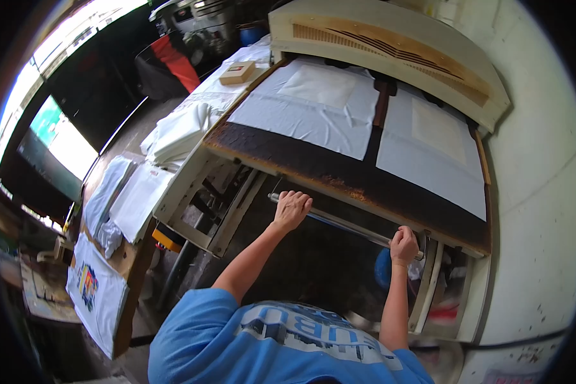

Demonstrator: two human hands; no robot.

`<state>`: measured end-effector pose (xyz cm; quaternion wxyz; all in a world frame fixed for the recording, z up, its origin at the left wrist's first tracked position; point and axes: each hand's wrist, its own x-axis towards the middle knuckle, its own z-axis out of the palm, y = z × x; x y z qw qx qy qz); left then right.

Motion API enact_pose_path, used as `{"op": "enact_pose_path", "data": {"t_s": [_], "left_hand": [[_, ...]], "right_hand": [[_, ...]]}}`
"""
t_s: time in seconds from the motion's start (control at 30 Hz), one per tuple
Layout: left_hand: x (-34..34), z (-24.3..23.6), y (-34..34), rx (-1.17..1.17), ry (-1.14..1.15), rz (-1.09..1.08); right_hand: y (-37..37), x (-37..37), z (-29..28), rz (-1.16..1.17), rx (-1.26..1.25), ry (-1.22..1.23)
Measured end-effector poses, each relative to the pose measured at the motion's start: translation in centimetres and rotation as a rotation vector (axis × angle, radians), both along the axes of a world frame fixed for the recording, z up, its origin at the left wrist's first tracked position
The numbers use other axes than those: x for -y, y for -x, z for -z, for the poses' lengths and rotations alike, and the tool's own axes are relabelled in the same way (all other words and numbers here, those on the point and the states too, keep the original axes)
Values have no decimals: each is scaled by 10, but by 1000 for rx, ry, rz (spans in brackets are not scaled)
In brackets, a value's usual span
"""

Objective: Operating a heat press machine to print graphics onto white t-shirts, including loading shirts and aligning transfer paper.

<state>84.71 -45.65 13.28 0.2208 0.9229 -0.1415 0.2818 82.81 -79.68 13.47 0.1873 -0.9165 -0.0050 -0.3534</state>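
My left hand (292, 208) is closed around the left end of a metal bar handle (349, 224). Near the bar's right end, my right hand (404, 246) grips it too. Just beyond the bar lies the dark, worn bed (281, 152) of a large heat press. Two white cloths are spread on this bed, a wrinkled one (301, 118) on the left and a smoother one (422, 163) on the right. Each has a pale square sheet on it, the left sheet (317, 86) and the right sheet (438, 131). The press's cream upper housing (390, 48) stands behind them.
Stacks of folded white cloth (173, 136) fill a table at the left, with a small tan box (237, 73) farther back. A printed white shirt (98, 291) hangs over its near end. A yellow box (166, 237) sits below the press frame. A pale wall (537, 192) borders the right side.
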Motion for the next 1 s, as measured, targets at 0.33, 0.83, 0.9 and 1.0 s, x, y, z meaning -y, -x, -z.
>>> {"op": "enact_pose_path", "data": {"t_s": [0.33,0.83,0.9,1.0], "left_hand": [[-71,47,125,-355,-79,-127],[-286,154,241,-437,238,-776],[-284,165,247,-488,257,-792],[-285,175,255,-442,222,-839]], "right_hand": [[5,-20,14,-53,-248,-111],[21,-154,41,-225,-315,285],[14,-155,48,-200,-339,285],[5,-163,59,-137,-350,286]]}}
